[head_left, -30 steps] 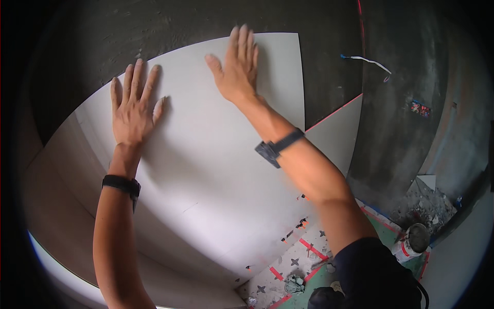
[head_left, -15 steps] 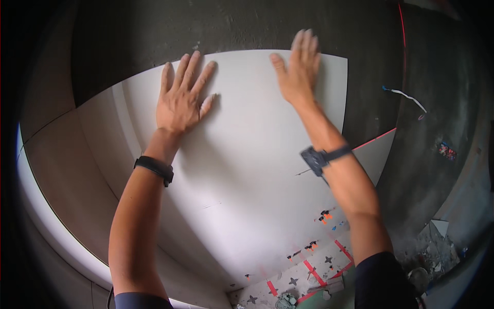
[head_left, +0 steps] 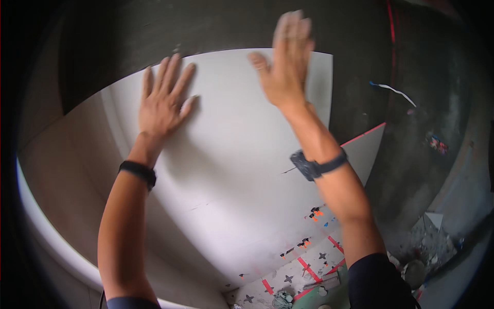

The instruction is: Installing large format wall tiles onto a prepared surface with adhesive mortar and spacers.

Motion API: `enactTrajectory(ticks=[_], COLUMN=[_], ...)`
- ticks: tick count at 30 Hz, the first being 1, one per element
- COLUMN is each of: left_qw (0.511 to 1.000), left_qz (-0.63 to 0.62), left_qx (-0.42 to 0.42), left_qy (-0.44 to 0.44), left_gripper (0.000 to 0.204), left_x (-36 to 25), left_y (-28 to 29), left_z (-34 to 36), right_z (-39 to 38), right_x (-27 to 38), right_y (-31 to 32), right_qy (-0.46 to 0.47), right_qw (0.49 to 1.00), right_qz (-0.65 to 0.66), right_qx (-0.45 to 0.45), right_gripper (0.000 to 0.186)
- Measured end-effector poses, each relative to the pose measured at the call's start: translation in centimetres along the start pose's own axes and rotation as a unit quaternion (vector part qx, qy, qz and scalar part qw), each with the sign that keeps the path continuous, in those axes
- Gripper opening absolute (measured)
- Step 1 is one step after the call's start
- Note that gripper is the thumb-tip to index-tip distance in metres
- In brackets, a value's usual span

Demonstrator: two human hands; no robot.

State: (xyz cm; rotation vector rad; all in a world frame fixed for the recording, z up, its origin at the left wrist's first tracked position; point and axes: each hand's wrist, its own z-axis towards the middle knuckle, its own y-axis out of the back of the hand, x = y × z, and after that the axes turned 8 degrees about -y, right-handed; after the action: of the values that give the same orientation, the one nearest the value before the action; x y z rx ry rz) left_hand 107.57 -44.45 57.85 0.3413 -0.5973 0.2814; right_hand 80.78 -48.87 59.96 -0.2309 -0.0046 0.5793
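Note:
My left hand (head_left: 160, 107) lies flat with spread fingers on a large white wall tile (head_left: 231, 129), its fingertips close to the tile's upper edge. Over the tile's upper right part is my right hand (head_left: 288, 67), open and somewhat blurred, thumb apart, fingers reaching past the upper edge in front of the dark grey wall (head_left: 221, 26). Whether its palm touches the tile cannot be made out. Neither hand holds anything. A black band (head_left: 138, 171) circles my left wrist, and a dark strapped device (head_left: 309, 166) sits on my right.
Small orange and black pieces (head_left: 315, 212) line the tile's lower edge. Below lies a floor with red strips (head_left: 309, 269) and dark cross shapes (head_left: 288, 278). Rubble (head_left: 432, 242) is heaped at lower right. A pale tile with a red-lined edge (head_left: 373, 149) adjoins on the right.
My right hand has moved upward, its fingers reaching farther beyond the tile's upper edge. My left hand stays flat on the tile. The whole scene has shifted slightly left in view.

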Motion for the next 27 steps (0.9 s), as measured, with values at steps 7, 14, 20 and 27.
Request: enactTrajectory(ticks=[7,14,20,27], left_qw=[0.997,0.996,0.993,0.989], left_qz=[0.025,0.070,0.074,0.039], left_qx=[-0.071,-0.041,-0.080,-0.138], left_qy=[-0.030,-0.024,-0.041,-0.024], left_gripper=[0.065,0.067,0.068,0.070], left_x=[-2.3,-0.2,-1.2,-1.5], left_y=[1.1,-1.3,-0.7,-2.3], left_z=[3.0,0.8,2.9,2.5], right_z=[-4.0,-3.9,-4.1,-4.7], right_x=[-13.5,-14.0,-19.0,-17.7], right_y=[-2.1,0.0,-2.2,-3.7], right_qy=[-0.225,-0.179,-0.220,-0.213], right_qw=[0.971,0.982,0.972,0.975], right_qz=[-0.077,-0.012,-0.082,-0.050], right_qx=[0.037,0.065,0.019,0.040], right_gripper=[0.093,0.092,0.090,0.089])
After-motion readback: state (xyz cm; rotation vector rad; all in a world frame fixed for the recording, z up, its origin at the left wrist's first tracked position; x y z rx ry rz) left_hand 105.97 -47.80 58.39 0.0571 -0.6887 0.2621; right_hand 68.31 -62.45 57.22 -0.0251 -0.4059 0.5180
